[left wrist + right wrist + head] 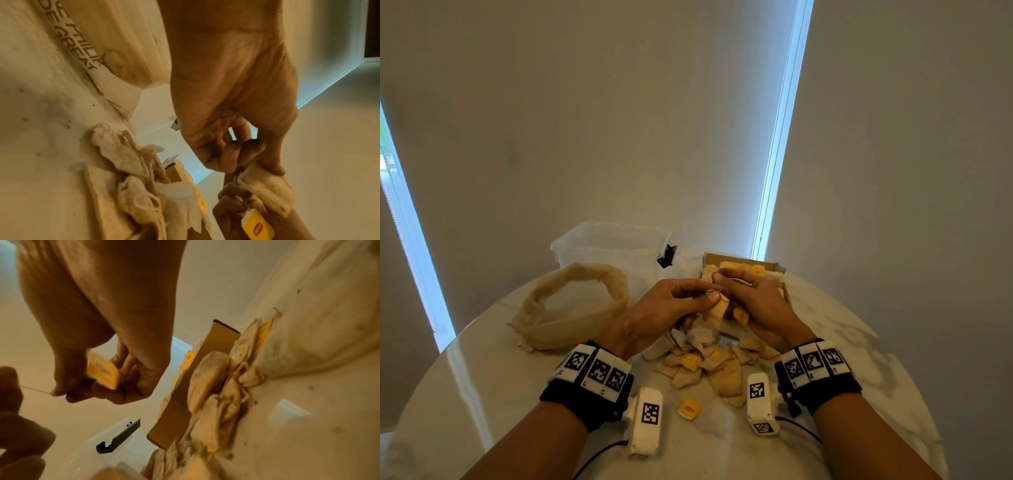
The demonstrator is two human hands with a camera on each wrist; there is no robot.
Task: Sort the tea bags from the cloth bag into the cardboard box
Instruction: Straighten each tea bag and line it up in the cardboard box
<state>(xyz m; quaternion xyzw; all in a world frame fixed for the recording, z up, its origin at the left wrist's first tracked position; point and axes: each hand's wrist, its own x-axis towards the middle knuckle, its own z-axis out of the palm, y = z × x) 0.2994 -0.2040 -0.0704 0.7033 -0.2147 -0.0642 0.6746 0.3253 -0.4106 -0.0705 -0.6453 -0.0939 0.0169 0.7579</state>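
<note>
Above the table both hands meet over one tea bag [717,308]. My left hand [710,294] pinches the bag's paper body [267,183] between thumb and fingers. My right hand [722,284] pinches its thin string [37,390], and the yellow tag [103,369] lies against its curled fingers. Below the hands lies a pile of tea bags [705,363] on the marble table [482,394]. The cardboard box [743,270], holding several bags with yellow tags, stands just behind my right hand. Left of the hands the beige cloth bag [575,305] lies open.
A clear plastic bin [613,250] with a black latch [667,256] stands at the back of the table. One loose yellow tag [689,408] lies near the front, between my wrists. Tea crumbs dot the tabletop [308,402]. The round table's edge curves close on both sides.
</note>
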